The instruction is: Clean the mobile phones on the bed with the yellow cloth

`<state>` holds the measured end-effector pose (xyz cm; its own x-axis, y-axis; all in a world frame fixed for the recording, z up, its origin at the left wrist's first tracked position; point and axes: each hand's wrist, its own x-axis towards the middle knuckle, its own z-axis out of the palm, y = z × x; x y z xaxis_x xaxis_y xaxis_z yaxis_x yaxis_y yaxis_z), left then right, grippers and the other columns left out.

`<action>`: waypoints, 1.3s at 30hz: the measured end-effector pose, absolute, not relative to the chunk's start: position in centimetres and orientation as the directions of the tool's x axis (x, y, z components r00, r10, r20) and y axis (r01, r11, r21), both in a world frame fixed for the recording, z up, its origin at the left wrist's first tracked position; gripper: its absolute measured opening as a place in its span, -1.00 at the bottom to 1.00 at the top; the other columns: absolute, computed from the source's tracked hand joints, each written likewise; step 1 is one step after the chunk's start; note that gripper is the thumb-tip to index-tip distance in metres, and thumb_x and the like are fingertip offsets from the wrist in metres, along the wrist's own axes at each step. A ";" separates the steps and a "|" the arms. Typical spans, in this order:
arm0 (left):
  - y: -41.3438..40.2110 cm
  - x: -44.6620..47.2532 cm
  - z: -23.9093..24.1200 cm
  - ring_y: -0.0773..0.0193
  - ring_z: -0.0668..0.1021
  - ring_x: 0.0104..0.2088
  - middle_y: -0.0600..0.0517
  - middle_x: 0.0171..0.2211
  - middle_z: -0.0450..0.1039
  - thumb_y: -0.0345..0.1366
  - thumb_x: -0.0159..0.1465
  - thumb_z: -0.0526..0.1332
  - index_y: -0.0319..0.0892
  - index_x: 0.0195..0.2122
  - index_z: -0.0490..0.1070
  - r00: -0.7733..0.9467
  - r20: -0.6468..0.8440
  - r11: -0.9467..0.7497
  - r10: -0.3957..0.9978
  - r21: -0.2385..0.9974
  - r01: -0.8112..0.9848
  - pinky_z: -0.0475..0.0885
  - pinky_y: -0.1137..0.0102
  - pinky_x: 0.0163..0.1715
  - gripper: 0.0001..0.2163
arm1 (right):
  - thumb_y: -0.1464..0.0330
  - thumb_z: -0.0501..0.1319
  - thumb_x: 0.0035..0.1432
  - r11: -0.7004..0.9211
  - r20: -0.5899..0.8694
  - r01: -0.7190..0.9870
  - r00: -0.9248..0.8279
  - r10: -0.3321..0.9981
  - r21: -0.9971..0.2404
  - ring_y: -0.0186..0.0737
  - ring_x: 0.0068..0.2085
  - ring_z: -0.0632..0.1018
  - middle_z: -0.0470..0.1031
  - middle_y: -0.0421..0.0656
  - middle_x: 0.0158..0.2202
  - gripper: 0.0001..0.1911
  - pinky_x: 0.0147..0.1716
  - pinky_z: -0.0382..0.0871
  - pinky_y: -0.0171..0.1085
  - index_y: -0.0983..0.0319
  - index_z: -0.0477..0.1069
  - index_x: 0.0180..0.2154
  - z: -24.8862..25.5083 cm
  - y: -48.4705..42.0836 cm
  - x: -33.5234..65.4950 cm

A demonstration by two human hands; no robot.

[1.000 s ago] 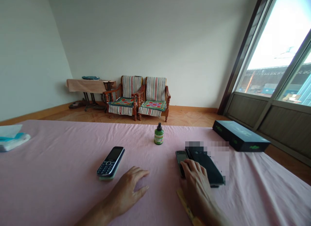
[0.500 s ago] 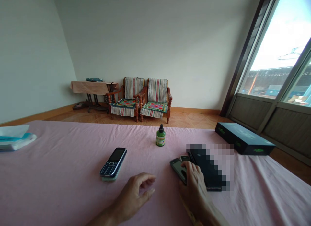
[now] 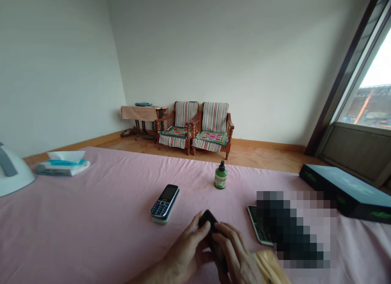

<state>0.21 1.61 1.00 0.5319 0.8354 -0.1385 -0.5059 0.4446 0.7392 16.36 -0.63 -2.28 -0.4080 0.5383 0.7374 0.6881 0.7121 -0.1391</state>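
Both my hands hold one small dark phone (image 3: 208,221) low in the middle, just above the pink tablecloth (image 3: 91,219). My left hand (image 3: 186,251) wraps its fingers round the phone's left side. My right hand (image 3: 236,255) grips it from the right, fingers curled over it. A keypad phone (image 3: 164,197) lies face up on a pale green thing, to the left of my hands. Another phone with a keypad (image 3: 258,226) lies to the right, partly under a blurred dark patch.
A small green bottle (image 3: 220,176) stands behind the phones. A long dark box (image 3: 345,190) lies at the right edge. A tissue pack (image 3: 62,164) and a white rounded object (image 3: 14,174) sit at the far left. Two striped chairs (image 3: 198,127) stand by the far wall.
My right hand has drawn the dark phone left off the pile and lifted it. My left hand has come in and closed on it. The camera has turned left.
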 end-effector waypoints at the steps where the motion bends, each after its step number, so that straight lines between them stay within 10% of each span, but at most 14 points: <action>1: 1.5 0.2 1.1 0.32 0.48 -0.36 0.09 -0.32 0.37 -0.14 0.14 0.35 -0.08 -0.17 0.31 0.535 -0.153 0.469 0.831 0.710 -0.525 0.34 0.42 -0.36 -0.69 | 0.58 0.06 0.09 0.735 0.738 0.667 -0.437 0.515 -0.118 -0.12 0.10 0.43 0.44 0.01 0.03 -0.54 -0.01 0.45 -0.23 0.23 0.22 0.05 -2.2 -0.7 16.1; 7: 1.5 -0.1 1.8 0.44 0.34 -0.54 0.20 -0.52 0.17 -0.06 -0.01 0.39 -0.13 -0.32 0.23 0.431 -0.236 0.421 0.871 0.812 -0.405 0.23 0.54 -0.52 -0.60 | 0.37 0.13 0.15 0.721 0.722 0.664 -0.399 0.566 -0.199 -0.06 0.04 0.50 0.46 -0.05 0.04 -0.49 -0.07 0.49 -0.23 0.15 0.21 0.15 -1.9 -2.1 15.1; 14: 4.7 -4.4 5.2 0.32 0.46 -0.43 0.05 -0.31 0.38 -0.13 0.04 0.23 -0.16 -0.07 0.23 0.137 0.032 -0.061 0.990 0.976 0.211 0.37 0.44 -0.43 -0.56 | 0.52 0.04 0.15 0.654 0.705 0.683 -0.286 0.649 -0.325 -0.20 -0.06 0.57 0.48 -0.04 -0.04 -0.47 -0.17 0.53 -0.34 0.18 0.16 0.16 -2.2 -1.9 16.8; 25: 11.1 -9.3 6.9 0.01 0.52 -0.13 -0.11 -0.19 0.47 -0.32 0.07 0.24 -0.21 0.05 0.23 -0.025 0.256 -0.098 0.966 0.457 0.884 0.35 0.28 -0.15 -0.52 | 0.49 -0.02 0.21 0.626 0.686 0.681 -0.247 0.684 -0.379 -0.31 -0.23 0.62 0.50 -0.10 -0.11 -0.63 -0.30 0.52 -0.45 0.15 0.27 0.03 -2.8 -1.9 17.2; 39: 12.8 -8.6 5.8 0.15 0.51 -0.12 -0.07 -0.01 0.37 -0.25 0.33 0.17 -0.20 0.02 0.32 0.048 0.035 -0.050 0.998 0.078 0.996 0.47 0.16 -0.16 -0.73 | 0.50 -0.05 0.22 0.619 0.635 0.681 -0.288 0.717 -0.390 -0.32 -0.25 0.59 0.49 -0.11 -0.15 -0.67 -0.28 0.47 -0.44 0.15 0.29 -0.03 -2.5 -1.9 17.7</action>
<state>-8.61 12.81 5.78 0.0475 0.9983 0.0347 0.9957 -0.0501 0.0780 17.70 -1.87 -2.52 -0.2884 0.7170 0.6346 0.6814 0.6193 -0.3900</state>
